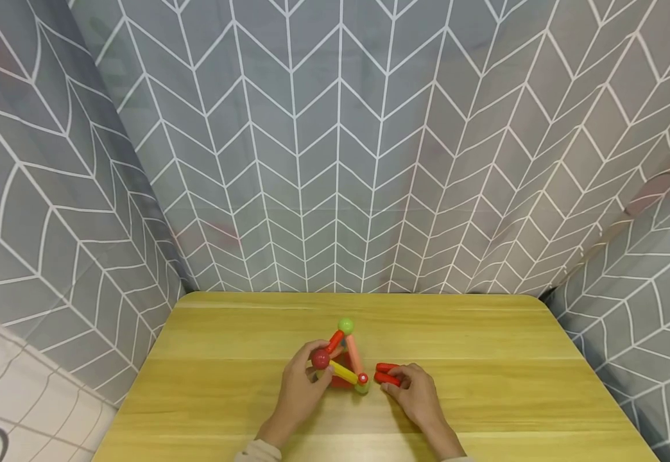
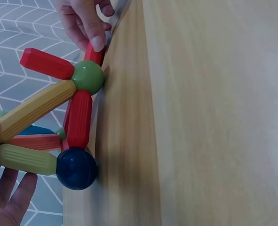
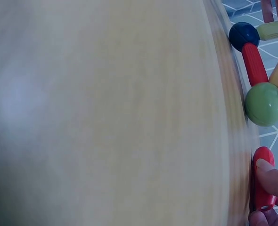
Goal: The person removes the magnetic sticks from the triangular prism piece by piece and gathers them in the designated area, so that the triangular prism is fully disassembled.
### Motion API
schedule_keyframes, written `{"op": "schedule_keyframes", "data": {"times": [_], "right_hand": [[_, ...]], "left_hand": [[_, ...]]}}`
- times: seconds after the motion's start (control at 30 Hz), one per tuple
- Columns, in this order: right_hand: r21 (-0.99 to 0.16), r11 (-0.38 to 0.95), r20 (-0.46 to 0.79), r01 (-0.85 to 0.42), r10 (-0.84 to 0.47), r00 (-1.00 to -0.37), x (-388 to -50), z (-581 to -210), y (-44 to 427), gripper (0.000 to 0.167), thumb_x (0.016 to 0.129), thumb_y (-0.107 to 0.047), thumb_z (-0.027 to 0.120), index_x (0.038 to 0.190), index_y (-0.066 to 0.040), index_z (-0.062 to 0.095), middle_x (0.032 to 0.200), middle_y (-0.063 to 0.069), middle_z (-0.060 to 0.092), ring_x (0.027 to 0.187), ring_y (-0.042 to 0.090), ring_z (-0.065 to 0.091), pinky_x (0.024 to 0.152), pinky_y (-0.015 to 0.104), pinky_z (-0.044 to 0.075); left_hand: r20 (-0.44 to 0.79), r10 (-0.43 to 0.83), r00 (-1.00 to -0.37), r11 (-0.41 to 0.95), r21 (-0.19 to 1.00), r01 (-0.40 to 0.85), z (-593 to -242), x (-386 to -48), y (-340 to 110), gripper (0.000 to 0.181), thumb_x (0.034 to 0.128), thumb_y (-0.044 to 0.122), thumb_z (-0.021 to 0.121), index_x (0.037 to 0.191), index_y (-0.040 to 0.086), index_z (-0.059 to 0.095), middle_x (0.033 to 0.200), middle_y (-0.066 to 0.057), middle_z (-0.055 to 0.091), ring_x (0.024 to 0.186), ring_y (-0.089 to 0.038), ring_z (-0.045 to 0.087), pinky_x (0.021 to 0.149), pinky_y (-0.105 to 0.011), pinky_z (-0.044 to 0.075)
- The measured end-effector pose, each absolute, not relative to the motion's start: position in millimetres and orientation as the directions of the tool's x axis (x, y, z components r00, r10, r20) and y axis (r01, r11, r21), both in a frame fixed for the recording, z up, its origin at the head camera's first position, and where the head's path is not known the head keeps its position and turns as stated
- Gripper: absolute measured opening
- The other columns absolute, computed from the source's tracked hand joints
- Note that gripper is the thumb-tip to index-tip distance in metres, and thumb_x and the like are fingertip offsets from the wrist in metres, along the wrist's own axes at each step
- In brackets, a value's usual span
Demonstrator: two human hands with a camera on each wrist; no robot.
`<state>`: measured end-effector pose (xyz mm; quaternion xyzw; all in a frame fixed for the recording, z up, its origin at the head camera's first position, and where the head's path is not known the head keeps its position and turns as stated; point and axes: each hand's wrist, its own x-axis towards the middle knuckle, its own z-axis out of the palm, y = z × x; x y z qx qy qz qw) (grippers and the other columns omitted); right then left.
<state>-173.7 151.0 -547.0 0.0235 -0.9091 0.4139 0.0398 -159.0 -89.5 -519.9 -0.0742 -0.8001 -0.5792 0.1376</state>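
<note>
A frame of coloured magnetic sticks and balls stands on the table, with a yellow stick (image 1: 343, 372), an orange-pink stick (image 1: 354, 354) and a far green ball (image 1: 345, 326). My left hand (image 1: 305, 384) holds it at the red ball (image 1: 320, 359), thumb and fingers around that corner. In the left wrist view, a blue ball (image 2: 77, 168) and a nearer green ball (image 2: 88, 77) sit low on the frame. A red stick (image 2: 47, 63) juts from this green ball. My right hand (image 1: 418, 391) pinches a red magnetic stick (image 3: 263, 181) beside the frame; another red stick (image 1: 387, 367) lies alongside.
The wooden table (image 1: 225, 333) spreads around both hands. Grey patterned curtains (image 1: 335, 160) hang behind its back edge and at both sides. A pale grid-lined surface (image 1: 17, 391) shows at the lower left.
</note>
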Motion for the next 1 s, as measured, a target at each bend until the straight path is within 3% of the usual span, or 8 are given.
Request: {"op": "schedule_keyframes", "data": {"times": [0.3, 0.73, 1.0], "right_hand": [[-0.747, 0.660, 0.102, -0.080, -0.005, -0.995, -175.6, -546.0, 149.9, 0.025, 0.075, -0.015, 0.088, 0.095, -0.006, 0.076, 0.084, 0.002, 0.064, 0.066, 0.003, 0.048, 0.057, 0.016, 0.041], [-0.729, 0.673, 0.182, -0.124, 0.016, -0.983, -178.1, -545.8, 150.1, 0.021, 0.074, -0.009, 0.087, 0.091, -0.006, 0.075, 0.083, 0.002, 0.064, 0.069, 0.004, 0.048, 0.059, 0.016, 0.042], [-0.734, 0.675, 0.140, -0.077, 0.039, -0.989, -181.1, -547.4, 152.5, 0.017, 0.077, -0.007, 0.085, 0.090, -0.009, 0.075, 0.089, 0.002, 0.067, 0.073, 0.006, 0.052, 0.063, 0.016, 0.045]], "left_hand": [[0.291, -0.025, -0.956, 0.350, 0.899, 0.264, -518.8, -161.2, -92.8, 0.044, 0.0845, -0.002, 0.070, 0.125, 0.013, 0.061, 0.125, -0.009, 0.067, 0.115, -0.028, 0.066, 0.089, -0.030, 0.061], [0.243, -0.058, -0.968, 0.323, 0.922, 0.212, -515.8, -161.1, -93.3, 0.038, 0.0867, 0.002, 0.073, 0.122, 0.013, 0.064, 0.125, -0.010, 0.067, 0.114, -0.027, 0.066, 0.088, -0.023, 0.059], [0.247, -0.067, -0.967, 0.319, 0.923, 0.214, -516.4, -160.9, -94.2, 0.037, 0.0863, 0.000, 0.072, 0.120, 0.015, 0.066, 0.119, -0.006, 0.067, 0.111, -0.025, 0.066, 0.087, -0.023, 0.059]]}}
